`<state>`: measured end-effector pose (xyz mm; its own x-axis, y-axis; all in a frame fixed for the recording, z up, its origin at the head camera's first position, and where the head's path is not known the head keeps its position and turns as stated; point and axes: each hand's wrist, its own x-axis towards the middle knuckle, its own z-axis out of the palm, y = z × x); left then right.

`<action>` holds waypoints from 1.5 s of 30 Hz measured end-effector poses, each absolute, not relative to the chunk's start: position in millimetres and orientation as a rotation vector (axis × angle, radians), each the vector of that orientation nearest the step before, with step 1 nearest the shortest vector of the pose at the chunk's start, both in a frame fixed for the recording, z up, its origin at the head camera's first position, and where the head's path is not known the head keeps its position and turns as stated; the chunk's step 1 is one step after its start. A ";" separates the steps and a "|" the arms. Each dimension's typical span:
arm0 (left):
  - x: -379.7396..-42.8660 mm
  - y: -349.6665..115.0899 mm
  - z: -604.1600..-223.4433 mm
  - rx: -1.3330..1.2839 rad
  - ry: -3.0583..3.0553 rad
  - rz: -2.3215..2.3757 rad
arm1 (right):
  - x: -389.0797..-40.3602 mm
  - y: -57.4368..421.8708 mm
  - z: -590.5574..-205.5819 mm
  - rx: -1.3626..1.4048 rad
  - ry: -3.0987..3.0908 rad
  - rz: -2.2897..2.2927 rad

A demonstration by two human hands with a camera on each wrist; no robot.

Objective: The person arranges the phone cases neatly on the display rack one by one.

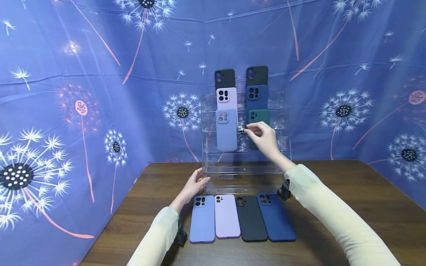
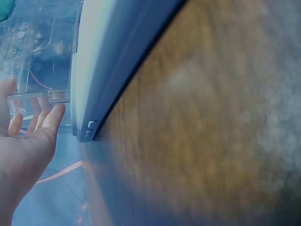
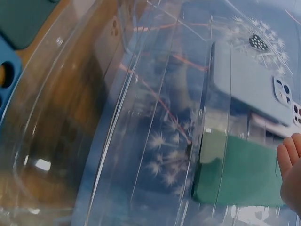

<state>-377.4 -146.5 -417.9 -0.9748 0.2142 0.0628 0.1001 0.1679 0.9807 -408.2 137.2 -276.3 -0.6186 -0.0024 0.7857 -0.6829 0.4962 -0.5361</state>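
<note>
A clear tiered display stand [image 1: 213, 159] stands on the table, holding several phone cases. My left hand [image 1: 194, 183] grips its lower left edge; in the left wrist view the thumb and fingers lie on either side of the clear plastic. My right hand [image 1: 265, 139] is raised in front of the green phone case [image 1: 259, 115], partly covering it. Its thumb and fingertips are close together near the case's left edge; whether they pinch it cannot be told. Beside it, a light blue phone case [image 1: 227, 131] leans on the stand. The right wrist view shows the green case [image 3: 235, 176] behind clear plastic.
Higher tiers hold a lilac case [image 1: 232, 96], a navy case [image 1: 262, 96] and two black cases [image 1: 227, 78]. Before the stand lie a light blue case [image 1: 202, 225], a lilac case [image 1: 227, 220], a black case [image 1: 252, 221] and a navy case [image 1: 277, 221]. A patterned blue cloth [image 1: 133, 125] hangs behind.
</note>
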 end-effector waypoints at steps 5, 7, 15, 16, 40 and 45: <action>-380.5 -149.1 -421.1 0.297 2.345 1.944 | -399.2 154.7 -274.8 0.510 -1.989 1.152; -381.3 -150.1 -420.9 0.292 2.347 1.943 | -396.5 162.0 -274.4 0.482 -1.983 1.147; -383.2 -153.1 -422.2 0.315 2.347 1.941 | -383.9 190.8 -281.1 0.443 -1.946 1.149; -383.0 -153.1 -422.3 0.312 2.337 1.948 | -382.2 194.7 -283.7 0.429 -1.952 1.146; -380.4 -146.1 -419.9 0.309 2.324 1.942 | -342.2 249.6 -352.4 0.262 -2.317 1.146; -383.0 -146.4 -420.8 0.323 2.331 1.936 | -341.3 251.4 -359.8 0.233 -2.429 1.211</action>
<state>-383.0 -146.4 -420.8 -0.9731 0.2218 0.0622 0.1018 0.1719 0.9799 -341.3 251.4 -359.8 -0.9001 0.0340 0.4344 -0.3264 0.6079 -0.7239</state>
